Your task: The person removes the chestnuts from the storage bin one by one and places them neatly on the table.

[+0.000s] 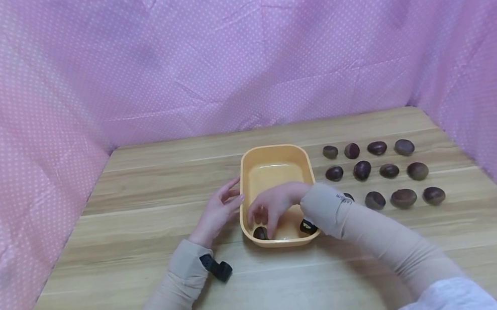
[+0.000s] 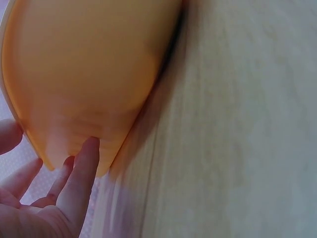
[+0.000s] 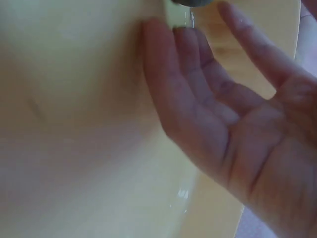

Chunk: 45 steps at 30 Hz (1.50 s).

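A yellow-orange plastic box point(image 1: 273, 152) stands on the wooden table. Inside it, in the near left corner, lies a dark brown chestnut point(image 1: 260, 233). My right hand point(image 1: 276, 203) reaches down into the box, fingers loosely bent and thumb apart, right at the chestnut. In the right wrist view the chestnut point(image 3: 193, 2) shows only at the top edge, between fingertips and thumb tip. At the box's left side is my left hand point(image 1: 219, 211), its extended fingers point(image 2: 81, 183) touching the outer wall.
Several chestnuts point(image 1: 362, 170) lie in rows on the table right of the box; my right forearm partly covers one point(image 1: 349, 197). Pink dotted cloth point(image 1: 256, 53) hangs behind and at both sides. Black wrist cameras point(image 1: 218, 268) are strapped to the wrists.
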Motion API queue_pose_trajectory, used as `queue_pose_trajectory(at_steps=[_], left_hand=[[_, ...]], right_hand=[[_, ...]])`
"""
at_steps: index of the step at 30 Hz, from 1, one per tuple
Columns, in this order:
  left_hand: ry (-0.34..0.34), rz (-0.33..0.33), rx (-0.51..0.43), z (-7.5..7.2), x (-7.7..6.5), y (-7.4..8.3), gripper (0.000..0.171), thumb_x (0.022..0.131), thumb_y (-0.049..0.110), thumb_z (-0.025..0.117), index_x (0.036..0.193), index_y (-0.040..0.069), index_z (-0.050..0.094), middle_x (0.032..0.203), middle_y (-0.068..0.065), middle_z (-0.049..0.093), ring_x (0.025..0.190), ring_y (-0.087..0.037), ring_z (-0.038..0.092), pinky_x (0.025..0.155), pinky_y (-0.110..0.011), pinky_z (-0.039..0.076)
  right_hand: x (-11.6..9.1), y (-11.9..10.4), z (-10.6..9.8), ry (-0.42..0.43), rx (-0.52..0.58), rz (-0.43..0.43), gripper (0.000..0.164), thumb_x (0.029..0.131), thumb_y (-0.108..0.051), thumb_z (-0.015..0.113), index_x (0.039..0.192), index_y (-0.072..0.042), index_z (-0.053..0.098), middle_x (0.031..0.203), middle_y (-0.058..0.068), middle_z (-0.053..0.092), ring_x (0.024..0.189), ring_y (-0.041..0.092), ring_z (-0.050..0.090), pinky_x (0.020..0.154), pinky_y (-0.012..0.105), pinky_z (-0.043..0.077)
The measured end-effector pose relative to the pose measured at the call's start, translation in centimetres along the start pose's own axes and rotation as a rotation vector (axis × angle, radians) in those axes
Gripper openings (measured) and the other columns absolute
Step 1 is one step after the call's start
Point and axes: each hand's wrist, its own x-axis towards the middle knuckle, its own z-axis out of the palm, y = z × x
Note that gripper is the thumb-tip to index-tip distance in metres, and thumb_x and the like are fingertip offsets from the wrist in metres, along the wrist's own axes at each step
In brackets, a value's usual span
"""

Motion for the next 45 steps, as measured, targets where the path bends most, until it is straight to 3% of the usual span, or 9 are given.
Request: queue_pose_trajectory(at_steps=[6, 21, 37, 45], left_hand=[[-0.002, 0.005, 0.002, 0.0, 0.1, -0.3, 0.055, 0.094, 0.005, 0.055, 0.146, 0.013, 0.037, 0.133, -0.023, 0.046, 0.104, -0.024, 0.058, 0.088, -0.04, 0.055], [-0.003, 0.001, -0.001, 0.2, -0.2, -0.6, 0.055, 0.094, 0.005, 0.055, 0.145, 0.014, 0.037, 0.134, -0.022, 0.046, 0.107, -0.027, 0.057, 0.089, -0.039, 0.055], [-0.005, 0.0, 0.002, 0.1, 0.3, -0.6, 0.056, 0.094, 0.007, 0.056, 0.146, 0.015, 0.037, 0.136, -0.021, 0.046, 0.11, -0.027, 0.057, 0.089, -0.04, 0.055], [-0.009, 0.011, 0.006, -0.1, 0.4, -0.4, 0.057, 0.094, 0.006, 0.055, 0.147, 0.014, 0.035, 0.136, -0.023, 0.045, 0.112, -0.029, 0.055, 0.091, -0.04, 0.054]], right_hand=[[0.6, 0.1, 0.7, -0.014, -0.035, 0.013, 0.042, 0.072, -0.004, 0.078, 0.11, -0.003, 0.061, 0.088, -0.004, 0.057, 0.079, 0.004, 0.051, 0.074, 0.013, 0.045], [0.8, -0.2, 1.6, 0.007, -0.084, 0.012, 0.036, 0.07, 0.002, 0.076, 0.103, -0.003, 0.063, 0.089, -0.003, 0.058, 0.08, 0.003, 0.05, 0.075, 0.014, 0.045], [0.9, 0.4, 0.9, 0.083, -0.18, 0.079, 0.03, 0.069, -0.008, 0.081, 0.092, -0.011, 0.063, 0.081, -0.006, 0.056, 0.075, 0.007, 0.05, 0.069, 0.017, 0.044], [0.8, 0.3, 0.5, 0.11, -0.237, 0.063, 0.028, 0.068, -0.01, 0.081, 0.089, -0.009, 0.064, 0.076, -0.007, 0.055, 0.07, 0.005, 0.047, 0.064, 0.015, 0.04]])
